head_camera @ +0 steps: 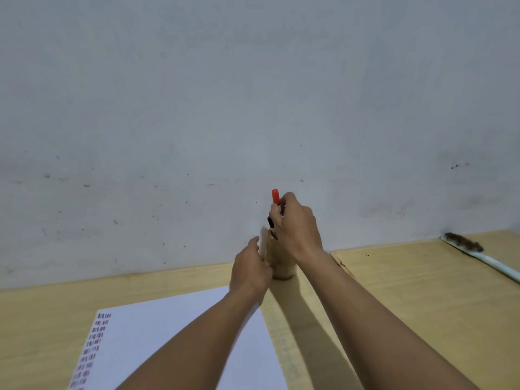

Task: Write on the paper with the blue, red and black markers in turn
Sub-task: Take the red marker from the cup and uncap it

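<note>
**Marker exchange at the holder; paper partly written**

The white sheet of paper lay flat on the pale wooden table, near the person and left of centre. A column of short marks ran down its left margin, reading as red with some blue and darker strokes; the blur did not allow the colours to be separated with confidence. The rest of the sheet was blank.

Beyond the paper's far right corner stood a small tan cylindrical holder, close to the grey wall. The right hand was raised above it, fingers closed in a pinch around a marker with a red cap held upright; a black-ended marker showed just beneath the fingers. The left hand rested against the holder's left side, fingers curled toward it; whether they gripped it could not be told.

Judgement: writing had been done in more than one colour. Whether the red marker was being taken out or put back could not be told, so the remaining turns are undetermined.
</note>
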A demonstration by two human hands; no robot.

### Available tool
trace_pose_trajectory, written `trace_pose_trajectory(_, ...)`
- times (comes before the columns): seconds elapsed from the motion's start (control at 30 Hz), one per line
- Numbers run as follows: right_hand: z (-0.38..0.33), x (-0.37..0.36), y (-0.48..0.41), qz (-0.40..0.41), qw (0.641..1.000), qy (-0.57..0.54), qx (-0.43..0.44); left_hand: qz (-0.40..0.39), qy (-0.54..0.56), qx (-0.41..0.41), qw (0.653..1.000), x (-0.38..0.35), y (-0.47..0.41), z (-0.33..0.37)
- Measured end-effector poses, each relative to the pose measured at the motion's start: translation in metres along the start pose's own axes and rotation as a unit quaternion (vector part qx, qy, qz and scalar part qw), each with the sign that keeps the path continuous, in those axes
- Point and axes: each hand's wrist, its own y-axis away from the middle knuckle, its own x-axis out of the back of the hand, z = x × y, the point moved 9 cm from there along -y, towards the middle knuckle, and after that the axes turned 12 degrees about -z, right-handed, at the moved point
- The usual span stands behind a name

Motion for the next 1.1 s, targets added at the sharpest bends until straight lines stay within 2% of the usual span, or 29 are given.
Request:
trace_pose_trajectory(0.13,-0.024,0.009,0.008,-0.008,0.999,-0.027,0.038,0.076,0.045,-0.029,0.996,0.049,0.021,0.016)
trace_pose_trajectory(0.23,-0.045,0.012,0.016,-0.013,0.997,0.013,0.071,0.152,0.074,-0.073,0.983,0.096,0.049,0.038)
trace_pose_trajectory(0.3,-0.058,0.014,0.023,-0.02,0.995,0.048,0.08,0.175,0.097,-0.096,0.975,0.121,0.067,0.05)
trace_pose_trajectory(0.4,-0.079,0.013,0.037,-0.038,0.992,0.077,0.096,0.168,0.127,-0.128,0.969,0.146,0.09,0.066)
trace_pose_trajectory(0.53,-0.099,0.007,0.058,-0.065,0.992,0.057,0.095,0.131,0.122,-0.145,0.973,0.163,0.111,0.074)
trace_pose_trajectory(0.67,-0.122,0.015,0.084,-0.002,0.993,0.059,0.103,0.132,0.157,-0.127,0.97,0.18,0.13,0.068)
trace_pose_trajectory(0.77,-0.134,0.016,0.105,0.051,0.996,0.042,0.065,0.145,0.212,-0.115,0.959,0.194,0.145,0.06)
trace_pose_trajectory(0.83,-0.138,0.004,0.113,0.02,1.0,-0.012,0.018,0.144,0.228,-0.115,0.956,0.2,0.154,0.056)
trace_pose_trajectory(0.87,-0.139,-0.003,0.116,-0.002,0.996,-0.088,-0.013,0.142,0.229,-0.116,0.956,0.203,0.159,0.055)
trace_pose_trajectory(0.93,-0.136,-0.021,0.123,-0.039,0.952,-0.292,-0.086,0.14,0.224,-0.12,0.957,0.209,0.168,0.05)
trace_pose_trajectory(1.0,-0.139,-0.043,0.132,-0.075,0.877,-0.453,-0.143,0.139,0.22,-0.124,0.958,0.216,0.176,0.045)
trace_pose_trajectory(1.07,-0.147,-0.064,0.138,-0.097,0.814,-0.548,-0.166,0.142,0.213,-0.123,0.959,0.224,0.184,0.039)
trace_pose_trajectory(1.1,-0.15,-0.072,0.139,-0.1,0.799,-0.568,-0.17,0.144,0.209,-0.121,0.96,0.228,0.187,0.035)
